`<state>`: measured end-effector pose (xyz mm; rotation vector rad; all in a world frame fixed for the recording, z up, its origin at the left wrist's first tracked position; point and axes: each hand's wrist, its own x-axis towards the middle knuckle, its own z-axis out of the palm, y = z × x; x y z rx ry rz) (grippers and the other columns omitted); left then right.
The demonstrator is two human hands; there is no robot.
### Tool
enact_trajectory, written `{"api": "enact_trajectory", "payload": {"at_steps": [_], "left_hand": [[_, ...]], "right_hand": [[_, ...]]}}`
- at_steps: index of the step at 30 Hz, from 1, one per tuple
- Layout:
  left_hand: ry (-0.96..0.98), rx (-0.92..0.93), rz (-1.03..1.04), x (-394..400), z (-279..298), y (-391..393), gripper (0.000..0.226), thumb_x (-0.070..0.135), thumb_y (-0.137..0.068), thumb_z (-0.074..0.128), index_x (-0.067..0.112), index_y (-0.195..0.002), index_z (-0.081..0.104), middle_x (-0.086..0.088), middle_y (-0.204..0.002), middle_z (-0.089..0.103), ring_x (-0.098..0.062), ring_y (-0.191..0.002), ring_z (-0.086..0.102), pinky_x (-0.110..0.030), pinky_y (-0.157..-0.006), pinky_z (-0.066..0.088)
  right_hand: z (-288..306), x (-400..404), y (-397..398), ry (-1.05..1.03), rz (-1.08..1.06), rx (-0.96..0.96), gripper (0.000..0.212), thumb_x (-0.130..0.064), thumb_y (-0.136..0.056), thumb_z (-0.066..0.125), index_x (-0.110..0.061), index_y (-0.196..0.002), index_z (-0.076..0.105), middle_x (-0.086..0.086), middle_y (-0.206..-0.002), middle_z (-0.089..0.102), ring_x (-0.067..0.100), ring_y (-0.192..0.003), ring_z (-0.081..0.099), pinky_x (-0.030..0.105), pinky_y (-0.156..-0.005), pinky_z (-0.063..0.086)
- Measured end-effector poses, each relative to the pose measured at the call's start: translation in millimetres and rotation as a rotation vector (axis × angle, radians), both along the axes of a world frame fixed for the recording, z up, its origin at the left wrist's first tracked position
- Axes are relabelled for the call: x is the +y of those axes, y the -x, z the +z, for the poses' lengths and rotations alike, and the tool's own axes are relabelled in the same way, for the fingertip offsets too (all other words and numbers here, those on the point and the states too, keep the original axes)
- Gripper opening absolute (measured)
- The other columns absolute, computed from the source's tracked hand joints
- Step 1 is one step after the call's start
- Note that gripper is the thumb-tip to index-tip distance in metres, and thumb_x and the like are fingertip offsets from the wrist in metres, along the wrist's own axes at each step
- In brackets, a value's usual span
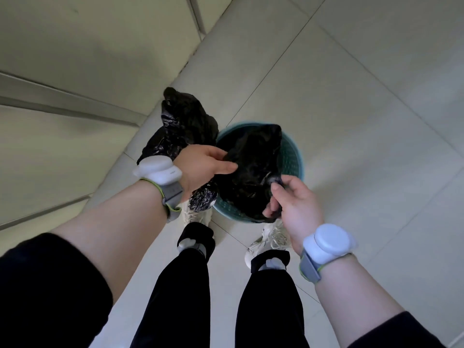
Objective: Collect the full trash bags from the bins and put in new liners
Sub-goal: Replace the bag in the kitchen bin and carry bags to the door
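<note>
Left hand point(204, 167): fingers curled, thumb and fingertips pinching one edge of a thin black plastic liner point(251, 169). Right hand point(292, 199): fingers likewise curled, pinching the opposite edge of the same liner near its crumpled lip. Both hands hold it just above the mouth of a round teal plastic bin with perforated walls point(291, 156), and the liner's body hangs down into it. Each wrist carries a white puck-shaped device on a grey strap point(326, 243).

Step in hand, as judged: fitting the new liner. The mouth of the liner appears not yet spread; the teal rim shows bare on the right side.

A bulging, glossy black trash bag point(180, 126) lies just beside the bin on its left, on the pale tiled floor point(364, 96), partly behind the left wrist. It looks to be the collected full bag.

Next move calls for drawing the two pinched edges apart and folding the lip over the rim all round. Thin film may slip or tear if pulled unevenly.
</note>
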<state>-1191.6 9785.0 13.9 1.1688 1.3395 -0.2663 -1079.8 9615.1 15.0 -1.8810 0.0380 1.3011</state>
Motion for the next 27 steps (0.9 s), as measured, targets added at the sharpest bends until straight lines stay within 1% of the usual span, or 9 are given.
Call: {"api": "enact_trajectory", "payload": {"at_steps": [3,6,9,12,14,17,19,21,27], "left_hand": [[-0.065,0.05,-0.167,4,19,-1,0.015,0.026,-0.072,0.08,0.021,-0.086,0.076,-0.001,-0.09,0.075,-0.017,-0.092,0.068,-0.032,-0.09,0.05],[-0.051,0.026,-0.252,7,37,1,0.019,0.034,-0.073,0.079,0.016,-0.079,0.075,-0.012,-0.091,0.071,-0.02,-0.083,0.064,-0.034,-0.08,0.049],[-0.069,-0.078,-0.209,4,52,3,0.015,0.031,-0.074,0.079,0.018,-0.078,0.074,0.007,-0.103,0.061,-0.006,-0.086,0.057,-0.02,-0.074,0.042],[-0.07,-0.258,-0.149,-3,61,4,0.01,0.016,-0.076,0.077,0.017,-0.084,0.073,0.018,-0.126,0.051,0.007,-0.103,0.054,-0.014,-0.089,0.041],[-0.016,-0.363,-0.133,-10,65,4,0.027,0.006,-0.076,0.075,0.018,-0.099,0.07,0.015,-0.121,0.057,0.008,-0.095,0.058,-0.012,-0.085,0.045],[0.061,-0.439,-0.196,-23,61,-1,0.05,-0.001,-0.074,0.075,0.017,-0.119,0.06,-0.002,-0.092,0.066,-0.001,-0.062,0.053,-0.013,-0.059,0.045],[0.041,-0.439,-0.297,-35,49,-8,0.063,-0.002,-0.072,0.077,0.019,-0.125,0.052,-0.001,-0.102,0.061,0.004,-0.056,0.049,-0.009,-0.055,0.042],[-0.041,-0.375,-0.447,-46,36,-14,0.076,0.006,-0.069,0.082,0.027,-0.132,0.045,0.003,-0.118,0.054,0.011,-0.069,0.052,-0.003,-0.068,0.04],[-0.202,-0.345,-0.643,-70,9,-21,0.022,0.013,-0.086,0.062,0.023,-0.106,0.063,0.015,-0.094,0.065,0.003,-0.086,0.057,-0.01,-0.079,0.041]], "right_hand": [[15,4,-7,0.081,0.064,-0.141,0.014,-0.019,-0.085,0.063,-0.026,-0.073,0.063,-0.009,-0.05,0.056,0.012,-0.05,0.056,0.033,-0.062,0.047],[30,6,-16,0.119,0.127,-0.26,0.014,-0.015,-0.085,0.064,-0.025,-0.075,0.063,-0.012,-0.068,0.064,0.015,-0.069,0.063,0.029,-0.069,0.045],[43,5,-23,0.195,0.312,-0.422,0.009,-0.015,-0.084,0.064,-0.019,-0.089,0.069,0.003,-0.092,0.066,0.022,-0.085,0.058,0.028,-0.077,0.042],[52,-1,-27,0.233,0.497,-0.551,0.018,-0.011,-0.085,0.062,-0.015,-0.1,0.072,0.003,-0.099,0.064,0.023,-0.09,0.059,0.02,-0.073,0.036],[59,-4,-27,0.227,0.579,-0.601,0.021,-0.01,-0.086,0.06,-0.017,-0.101,0.073,0.002,-0.099,0.063,0.023,-0.089,0.06,0.022,-0.077,0.04],[66,-5,-23,0.15,0.636,-0.656,0.023,-0.004,-0.083,0.061,-0.019,-0.093,0.075,-0.001,-0.093,0.065,0.022,-0.085,0.061,0.024,-0.075,0.043],[68,-2,-21,0.06,0.69,-0.716,0.023,-0.001,-0.079,0.063,-0.018,-0.087,0.076,0.0,-0.087,0.068,0.024,-0.085,0.061,0.031,-0.075,0.048],[66,1,-19,-0.032,0.741,-0.773,0.023,0.001,-0.075,0.065,-0.017,-0.083,0.076,-0.001,-0.08,0.07,0.026,-0.089,0.059,0.036,-0.074,0.05],[53,8,-10,-0.16,0.553,-0.542,0.033,0.005,-0.074,0.062,-0.025,-0.082,0.075,-0.017,-0.081,0.067,0.002,-0.076,0.059,0.014,-0.077,0.048]]}}
